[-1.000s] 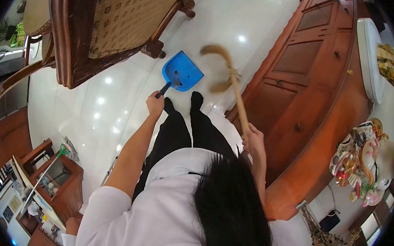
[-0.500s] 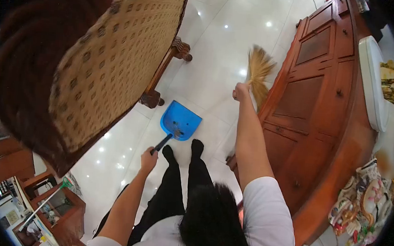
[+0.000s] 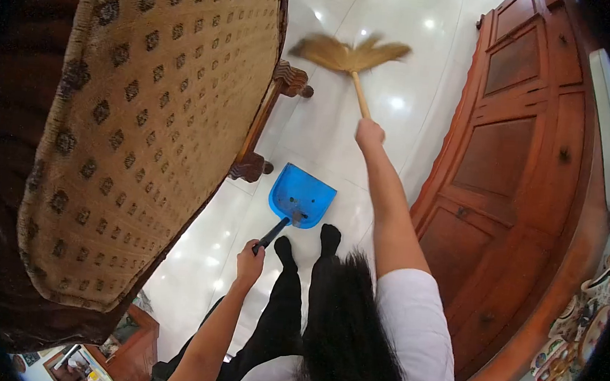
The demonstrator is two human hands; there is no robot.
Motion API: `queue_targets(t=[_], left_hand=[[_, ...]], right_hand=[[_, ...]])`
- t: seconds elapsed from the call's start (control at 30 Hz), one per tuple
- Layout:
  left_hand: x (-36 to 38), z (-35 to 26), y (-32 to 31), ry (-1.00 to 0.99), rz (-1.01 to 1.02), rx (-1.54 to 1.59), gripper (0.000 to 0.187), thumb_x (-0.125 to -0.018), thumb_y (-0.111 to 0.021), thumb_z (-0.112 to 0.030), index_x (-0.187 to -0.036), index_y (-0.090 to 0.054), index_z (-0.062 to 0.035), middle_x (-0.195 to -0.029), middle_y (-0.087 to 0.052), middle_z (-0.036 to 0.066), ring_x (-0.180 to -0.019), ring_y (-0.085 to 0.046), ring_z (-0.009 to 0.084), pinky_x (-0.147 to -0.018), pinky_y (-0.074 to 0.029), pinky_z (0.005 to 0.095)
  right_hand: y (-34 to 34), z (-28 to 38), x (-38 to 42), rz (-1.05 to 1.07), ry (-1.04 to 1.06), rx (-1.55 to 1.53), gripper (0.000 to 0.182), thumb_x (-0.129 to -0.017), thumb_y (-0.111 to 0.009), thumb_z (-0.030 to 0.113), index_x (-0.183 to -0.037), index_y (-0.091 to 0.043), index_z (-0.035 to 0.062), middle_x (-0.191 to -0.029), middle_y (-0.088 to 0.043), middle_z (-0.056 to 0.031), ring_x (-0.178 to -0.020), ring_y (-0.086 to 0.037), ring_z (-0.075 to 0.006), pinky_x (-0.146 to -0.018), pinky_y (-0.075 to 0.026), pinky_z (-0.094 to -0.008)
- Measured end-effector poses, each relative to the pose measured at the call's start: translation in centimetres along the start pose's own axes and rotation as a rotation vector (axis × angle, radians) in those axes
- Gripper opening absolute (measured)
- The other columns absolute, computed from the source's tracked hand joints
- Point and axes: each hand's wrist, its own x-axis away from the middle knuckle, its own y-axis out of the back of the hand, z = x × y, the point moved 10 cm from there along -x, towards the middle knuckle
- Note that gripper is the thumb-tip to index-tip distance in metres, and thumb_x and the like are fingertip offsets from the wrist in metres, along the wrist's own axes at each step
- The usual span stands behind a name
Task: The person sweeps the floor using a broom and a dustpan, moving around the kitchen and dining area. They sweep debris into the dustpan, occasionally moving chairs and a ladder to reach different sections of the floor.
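Observation:
My left hand (image 3: 250, 261) is closed around the dark handle of a blue dustpan (image 3: 303, 190). Some grey debris and dark specks lie in the pan, close in front of my feet. Further forward, my right hand (image 3: 370, 133) grips the pale wooden handle of a broom (image 3: 361, 95). The broom's straw bristles (image 3: 351, 56) are fanned wide and blurred over the white tiles, their left tip close to the carved wooden leg on the left. My fingers wrap both handles.
On the left stands dark wooden furniture with a patterned tan cover (image 3: 145, 128); its carved legs (image 3: 251, 166) meet the floor. A reddish wooden cabinet (image 3: 494, 155) lines the right side, with ornaments (image 3: 581, 327) on top. Glossy white tiles (image 3: 404, 26) run between them.
My right hand has swung the broom forward and left, away from the cabinet, its bristles now spread. The dustpan, still in my left hand, appears slightly further right as the view shifts.

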Motion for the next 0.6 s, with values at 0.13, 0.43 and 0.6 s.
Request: queue_targets(t=[0.13, 0.43, 0.6], left_hand=[[-0.7, 1.8, 0.3, -0.006, 0.008, 0.029, 0.029, -0.076, -0.052, -0.016, -0.1, -0.052, 0.0005, -0.062, -0.058, 0.009, -0.05, -0.054, 0.0145, -0.047, -0.045, 0.027], [-0.7, -3.4, -1.4, -0.017, 0.066, -0.064, 0.027, -0.074, -0.052, -0.019, -0.096, -0.054, -0.0023, -0.083, -0.059, 0.019, -0.078, -0.058, 0.0325, -0.07, -0.045, 0.0384], [-0.5, -2.2, -1.2, -0.053, -0.006, -0.06, 0.024, -0.069, -0.052, -0.015, -0.088, -0.059, -0.0026, -0.083, -0.06, 0.018, -0.079, -0.058, 0.0314, -0.072, -0.045, 0.0374]], right_hand=[[-0.5, -8.0, 7.1, -0.047, -0.044, 0.167, 0.02, -0.079, -0.047, 0.013, -0.096, -0.054, 0.0062, -0.082, -0.059, -0.012, -0.074, -0.061, -0.024, -0.057, -0.051, -0.0351], [-10.1, -15.4, 33.5, 0.49, -0.367, -0.479, 0.036, -0.08, -0.049, 0.018, -0.114, -0.047, 0.0064, -0.071, -0.056, -0.0092, -0.061, -0.053, -0.0177, -0.05, -0.043, -0.0282], [3.2, -13.4, 44.6, 0.196, -0.365, -1.025, 0.031, -0.076, -0.052, 0.013, -0.105, -0.056, 0.0033, -0.059, -0.046, 0.003, -0.048, -0.042, -0.0044, -0.04, -0.034, -0.02]])
